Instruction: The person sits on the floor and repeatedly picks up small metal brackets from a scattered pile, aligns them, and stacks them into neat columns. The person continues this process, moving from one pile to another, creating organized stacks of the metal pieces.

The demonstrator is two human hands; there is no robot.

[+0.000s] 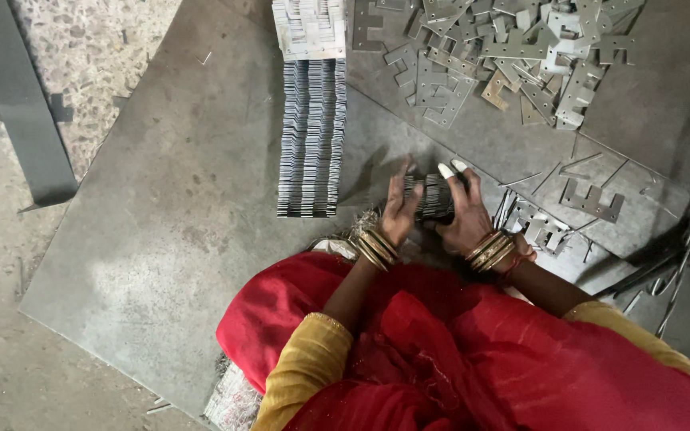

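Observation:
My left hand (400,209) and my right hand (464,214) press from both sides on a small stack of thin metal plates (434,198), held on edge between them above a large steel sheet (193,207). Two fingertips of my right hand wear white caps. Gold bangles ring both wrists. A long neat row of stacked plates (310,136) lies just left of my hands, running away from me.
A loose heap of cut metal plates (505,56) lies at the top right. A few single plates (592,199) and metal strips lie right of my hands. A grey steel bar (21,104) crosses the floor at the left. Red cloth covers my lap.

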